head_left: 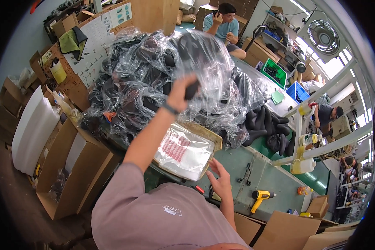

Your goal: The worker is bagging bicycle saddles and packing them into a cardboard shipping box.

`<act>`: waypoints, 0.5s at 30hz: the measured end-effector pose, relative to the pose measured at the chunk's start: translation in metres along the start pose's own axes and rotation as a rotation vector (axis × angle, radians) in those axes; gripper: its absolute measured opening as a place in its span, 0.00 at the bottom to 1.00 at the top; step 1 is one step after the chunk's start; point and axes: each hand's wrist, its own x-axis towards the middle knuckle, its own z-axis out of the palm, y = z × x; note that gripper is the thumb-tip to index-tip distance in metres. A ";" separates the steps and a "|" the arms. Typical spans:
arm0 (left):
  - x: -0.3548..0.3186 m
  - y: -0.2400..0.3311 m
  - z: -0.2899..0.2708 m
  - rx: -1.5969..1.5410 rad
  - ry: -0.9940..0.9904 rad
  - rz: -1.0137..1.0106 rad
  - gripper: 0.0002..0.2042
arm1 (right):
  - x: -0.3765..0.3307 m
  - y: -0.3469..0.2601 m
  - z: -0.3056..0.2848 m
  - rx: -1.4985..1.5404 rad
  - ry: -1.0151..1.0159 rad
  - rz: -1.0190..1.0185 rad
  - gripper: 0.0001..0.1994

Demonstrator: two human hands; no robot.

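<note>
My left hand [183, 92], slightly smeared by motion, is closed around the narrow black end of a bicycle saddle [194, 46] in a clear plastic bag. It holds the saddle over a big heap of bagged black saddles [131, 85]. Close to my body lies a shallow tray [213, 141] with worn edges, holding a stack of clear plastic bags [187, 155] with red print. Beside the tray's right edge is my right hand [221, 180], fingers apart and holding nothing; whether it touches the tray I cannot tell.
Unbagged black saddles [264, 125] lie right of the heap. A yellow heat gun [261, 200] rests on the green bench [237, 160]. Open cardboard boxes [66, 171] stand at left, others [285, 233] at lower right. A metal frame post [298, 133] rises at right. A person sits beyond the heap.
</note>
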 end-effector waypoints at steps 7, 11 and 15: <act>0.202 0.070 -0.144 0.338 0.645 0.285 0.24 | -0.058 0.062 -0.027 -0.128 -0.346 0.374 0.35; 0.180 -0.049 -0.130 0.536 0.580 0.328 0.37 | -0.103 0.115 -0.039 -0.186 -0.320 0.622 0.36; 0.013 -0.165 -0.070 1.286 0.551 0.824 0.24 | -0.121 0.175 -0.059 -0.040 -0.204 0.781 0.36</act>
